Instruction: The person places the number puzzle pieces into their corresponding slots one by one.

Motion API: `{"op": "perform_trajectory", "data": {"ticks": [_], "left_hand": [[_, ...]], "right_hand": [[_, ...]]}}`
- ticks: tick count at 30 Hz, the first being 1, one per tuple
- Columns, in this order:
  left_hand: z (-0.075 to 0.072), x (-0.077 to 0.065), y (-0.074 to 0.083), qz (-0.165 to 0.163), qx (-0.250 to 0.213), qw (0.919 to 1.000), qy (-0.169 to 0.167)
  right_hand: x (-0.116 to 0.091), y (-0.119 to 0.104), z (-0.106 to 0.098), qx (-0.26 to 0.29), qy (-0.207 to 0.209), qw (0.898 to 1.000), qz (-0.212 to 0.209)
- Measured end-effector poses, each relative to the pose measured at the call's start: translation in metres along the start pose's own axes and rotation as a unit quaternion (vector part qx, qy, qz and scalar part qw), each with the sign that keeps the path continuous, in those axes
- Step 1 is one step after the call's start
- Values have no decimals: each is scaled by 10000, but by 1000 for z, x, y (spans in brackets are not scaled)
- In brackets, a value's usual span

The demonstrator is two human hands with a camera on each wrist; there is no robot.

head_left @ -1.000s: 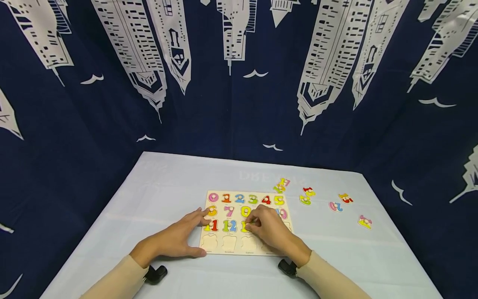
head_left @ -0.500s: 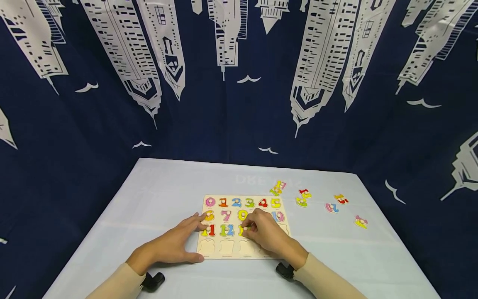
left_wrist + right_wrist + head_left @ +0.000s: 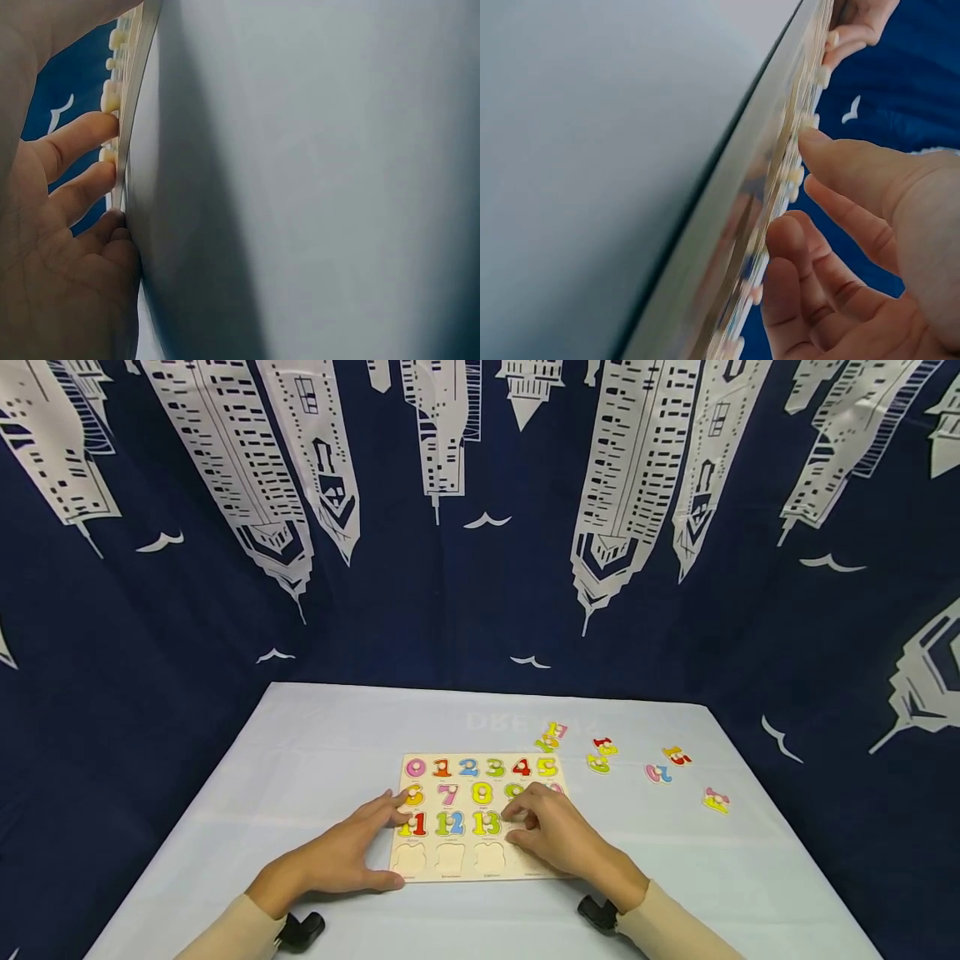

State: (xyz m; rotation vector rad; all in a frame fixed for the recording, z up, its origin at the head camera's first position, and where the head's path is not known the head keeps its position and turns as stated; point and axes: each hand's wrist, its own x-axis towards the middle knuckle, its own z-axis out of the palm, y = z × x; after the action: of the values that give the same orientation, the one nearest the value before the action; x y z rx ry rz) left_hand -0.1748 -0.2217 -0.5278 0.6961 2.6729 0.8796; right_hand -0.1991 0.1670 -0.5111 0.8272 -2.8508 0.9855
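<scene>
Shifted right off piece 13 [image 3: 487, 823], right hand [image 3: 562, 835] is seen released, fingers loosely bent, while left edge of board [image 3: 469, 860] is overlapped by left hand's [image 3: 341, 852] straightened, ungrasping fingers.

The white surface [image 3: 337, 735] has a straight far edge, with faint lettering [image 3: 498, 722] near it. A pale puzzle board [image 3: 431, 853] lies flat on it. Just past the board's far edge are a pink-and-yellow piece [image 3: 557, 729] and a yellow-green piece [image 3: 547, 743]. Farther right lie a red-and-yellow piece [image 3: 604, 747] just beside a green-and-yellow piece [image 3: 597, 764], then a pink-and-blue piece [image 3: 658, 774] near a yellow-and-red piece [image 3: 677, 756]. A yellow-and-pink piece [image 3: 716, 801] sits farthest right, apart from the others.
</scene>
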Motion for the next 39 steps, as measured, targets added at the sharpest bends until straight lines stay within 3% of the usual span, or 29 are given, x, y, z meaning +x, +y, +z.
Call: {"op": "perform_trajectory", "data": {"ticks": [5, 9, 18, 26, 32, 39], "left_hand": [[0, -1, 1, -18, 4, 10000, -2], [1, -1, 2, -11, -13, 10000, -1], [1, -3, 0, -24, -39, 10000, 11], [0, -3, 1, -26, 31, 10000, 26], [0, -1, 2, -67, 26, 10000, 6], [0, -1, 0, -110, -2, 9999, 0]], "right_hand": [[-4, 15, -14, -45, 381, 9992, -80], [6, 32, -31, -173, 697, 9974, -3], [59, 78, -63, -466, 752, 9945, 568], [92, 103, -66, -358, 426, 9931, 1033], [101, 110, -62, -442, 328, 9908, 1233], [104, 115, -59, -462, 523, 9902, 1212]]}}
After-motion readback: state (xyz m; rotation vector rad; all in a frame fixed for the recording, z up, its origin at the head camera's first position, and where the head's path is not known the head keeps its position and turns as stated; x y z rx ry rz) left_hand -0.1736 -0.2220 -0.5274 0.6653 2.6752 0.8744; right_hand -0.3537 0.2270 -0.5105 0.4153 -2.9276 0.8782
